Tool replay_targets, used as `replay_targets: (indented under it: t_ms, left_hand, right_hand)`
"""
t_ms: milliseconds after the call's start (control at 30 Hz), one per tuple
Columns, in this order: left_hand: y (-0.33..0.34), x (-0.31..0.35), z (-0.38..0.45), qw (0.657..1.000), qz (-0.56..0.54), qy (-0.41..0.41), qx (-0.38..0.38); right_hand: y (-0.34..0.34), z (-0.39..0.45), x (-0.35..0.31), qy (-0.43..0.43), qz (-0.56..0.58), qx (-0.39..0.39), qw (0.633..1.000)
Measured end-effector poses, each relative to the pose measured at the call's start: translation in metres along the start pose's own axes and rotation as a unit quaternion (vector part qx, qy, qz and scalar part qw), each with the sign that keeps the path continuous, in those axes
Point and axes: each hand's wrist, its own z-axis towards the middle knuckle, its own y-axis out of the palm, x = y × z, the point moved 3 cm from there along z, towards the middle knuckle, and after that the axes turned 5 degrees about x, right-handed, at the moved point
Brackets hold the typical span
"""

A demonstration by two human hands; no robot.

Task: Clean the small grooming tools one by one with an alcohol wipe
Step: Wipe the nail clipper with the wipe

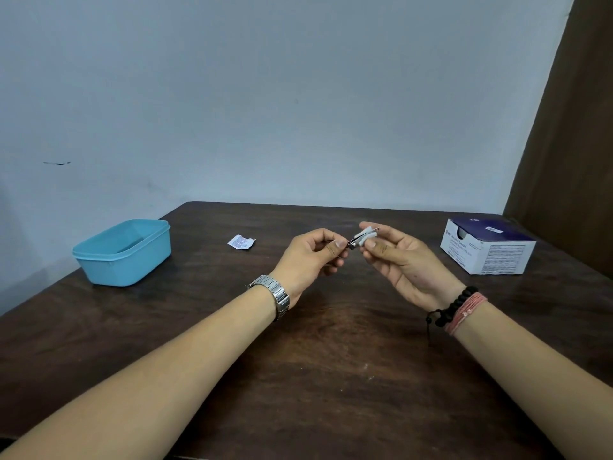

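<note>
Head camera looks down past both forearms to the action above the dark wooden table (298, 376): left hand (311, 257) pinches one end of a small metal grooming tool (353, 242), possibly a nail clipper, while right hand (398, 257) clamps a folded white alcohol wipe (364, 239) around its other end. Wiping looks underway. Farther back, a torn wipe wrapper (241, 242), a blue plastic tub (124, 252) whose contents I can't make out, and the swab box (486, 249). Tools remaining: unclear.
</note>
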Motion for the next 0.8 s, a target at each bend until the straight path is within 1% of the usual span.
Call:
replay_targets:
  t_ms: [167,367,567,800]
  left_hand:
    - [-0.0011,0.001,0.0005,0.999,0.04,0.011,0.015]
    - [-0.0002,0.0028,0.0002,0.993,0.113,0.038,0.009]
    - [-0.0014,0.0027,0.0013,0.981,0.179,0.066,0.023]
    - [0.0005,0.0052,-0.0009,0.979,0.189,0.075,0.012]
  right_hand:
    - [-0.0014,0.0011,0.0013,0.003,0.021,0.016,1.0]
    - [0.0021,-0.0009,0.0041,0.007,-0.034,0.003,0.999]
    - [-0.0015,0.0012,0.0061,0.002,-0.034,0.002,0.999]
    - [0.0014,-0.0017,0.0036,-0.009,-0.051,0.007,0.999]
